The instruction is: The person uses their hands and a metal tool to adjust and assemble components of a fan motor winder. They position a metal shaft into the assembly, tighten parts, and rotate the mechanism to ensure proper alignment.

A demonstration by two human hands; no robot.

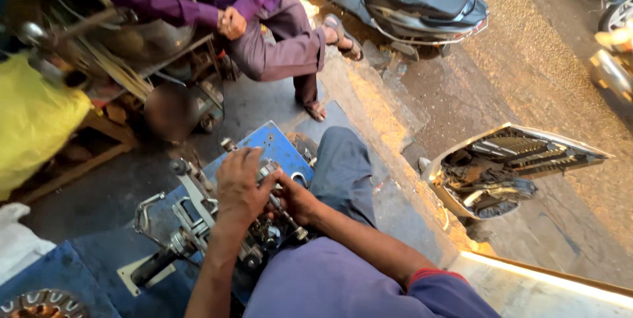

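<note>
Nearest: left hand (239, 186) lay palm-down on top of a metal vise-like machine (211, 226), fingers curled loosely over its upper parts, touching them. Couldn't tell whether it gripped any one piece. Right hand (297, 201) sat just beside the left, fingers pinched narrow around a small metal part (285, 214) at the machine's right side; exact shape of that part too small to make out. Machine was grey steel with a black handle (153, 266) sticking out lower left, bolted to a blue metal base plate (277, 146) on the dark floor, right in front of the person's knee in blue-grey trousers (343, 166).

Lower left corner: a round wound copper coil piece (39, 305), partly cut off. Left edge: a yellow bag (33, 120) on a wooden bench.

Further out: another person in purple clothes (264, 34) seated, hands together. Right: a detached scooter body panel (508, 170) lay on the road. Top: a parked grey scooter (409, 1).
</note>
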